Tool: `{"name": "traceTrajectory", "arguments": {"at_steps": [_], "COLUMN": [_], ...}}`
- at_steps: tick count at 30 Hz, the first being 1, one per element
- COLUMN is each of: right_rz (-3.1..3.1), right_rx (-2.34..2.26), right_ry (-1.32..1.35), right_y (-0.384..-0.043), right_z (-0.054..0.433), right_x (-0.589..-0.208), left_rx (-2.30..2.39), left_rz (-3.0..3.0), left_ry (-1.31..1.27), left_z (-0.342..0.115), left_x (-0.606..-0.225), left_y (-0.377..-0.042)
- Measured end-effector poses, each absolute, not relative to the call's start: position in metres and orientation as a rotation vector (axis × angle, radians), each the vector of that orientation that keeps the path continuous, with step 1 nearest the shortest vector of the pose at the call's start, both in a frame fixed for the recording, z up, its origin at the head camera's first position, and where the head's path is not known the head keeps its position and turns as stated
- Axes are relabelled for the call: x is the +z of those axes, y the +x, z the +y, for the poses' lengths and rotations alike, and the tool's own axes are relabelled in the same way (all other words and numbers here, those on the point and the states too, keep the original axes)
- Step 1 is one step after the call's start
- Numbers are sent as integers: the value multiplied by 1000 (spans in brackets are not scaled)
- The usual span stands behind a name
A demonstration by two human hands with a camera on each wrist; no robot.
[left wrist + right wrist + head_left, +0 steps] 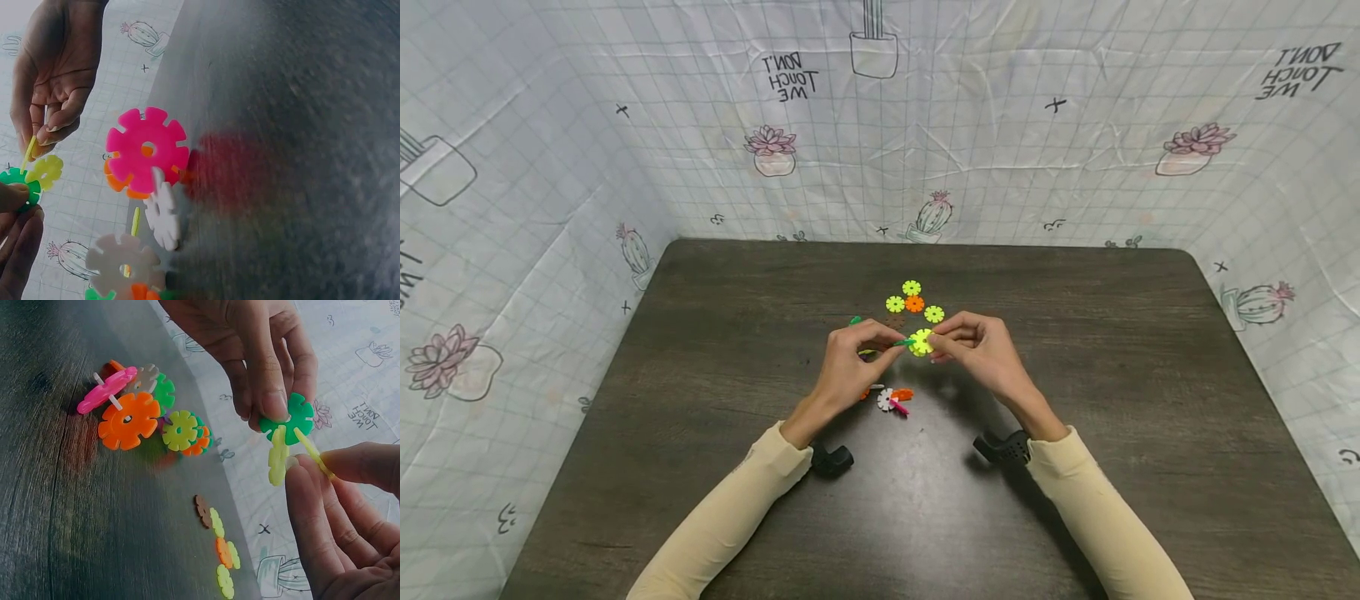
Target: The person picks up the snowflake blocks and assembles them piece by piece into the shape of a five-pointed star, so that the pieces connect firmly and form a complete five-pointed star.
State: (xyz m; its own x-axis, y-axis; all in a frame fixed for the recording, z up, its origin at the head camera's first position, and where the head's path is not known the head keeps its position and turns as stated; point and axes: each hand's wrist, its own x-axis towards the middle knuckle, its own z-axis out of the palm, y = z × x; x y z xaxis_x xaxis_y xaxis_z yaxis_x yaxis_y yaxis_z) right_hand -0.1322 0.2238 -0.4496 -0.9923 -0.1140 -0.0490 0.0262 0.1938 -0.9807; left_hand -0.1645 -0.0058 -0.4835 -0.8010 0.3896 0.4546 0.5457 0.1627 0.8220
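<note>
Over the middle of the table, my left hand (850, 358) pinches a green notched flower disc (300, 422) between thumb and fingers. One yellow flower disc (277, 456) is slotted into its rim. My right hand (988, 354) pinches a second yellow flower disc (317, 457) between thumb and fingertips, edge-on against the green disc's rim. Whether this second one sits fully in a notch I cannot tell. Below my hands stands a cluster of joined discs, among them a pink disc (150, 150), a white disc (164, 215) and an orange disc (129, 422).
Beyond my hands, loose discs lie flat on the dark table (1112, 350): several yellow discs (912, 287), an orange disc (914, 304) and a brown disc (894, 320). A patterned cloth (985, 167) rises along the table's back and sides.
</note>
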Motion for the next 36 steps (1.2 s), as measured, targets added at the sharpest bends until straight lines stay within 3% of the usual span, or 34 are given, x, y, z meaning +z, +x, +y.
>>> {"name": "traceTrajectory", "arguments": {"at_steps": [26, 36], "right_rz": [2130, 2156], "right_rx": [-2083, -2040], "right_ry": [-97, -46], "right_y": [-130, -130], "right_z": [221, 222], "right_x": [-461, -462], "left_rx": [-1487, -1520], "left_rz": [-2128, -2153], "left_ry": [-1145, -1083], "left_z": [-11, -7], "left_x": [-484, -489], "left_y": [-168, -166]}}
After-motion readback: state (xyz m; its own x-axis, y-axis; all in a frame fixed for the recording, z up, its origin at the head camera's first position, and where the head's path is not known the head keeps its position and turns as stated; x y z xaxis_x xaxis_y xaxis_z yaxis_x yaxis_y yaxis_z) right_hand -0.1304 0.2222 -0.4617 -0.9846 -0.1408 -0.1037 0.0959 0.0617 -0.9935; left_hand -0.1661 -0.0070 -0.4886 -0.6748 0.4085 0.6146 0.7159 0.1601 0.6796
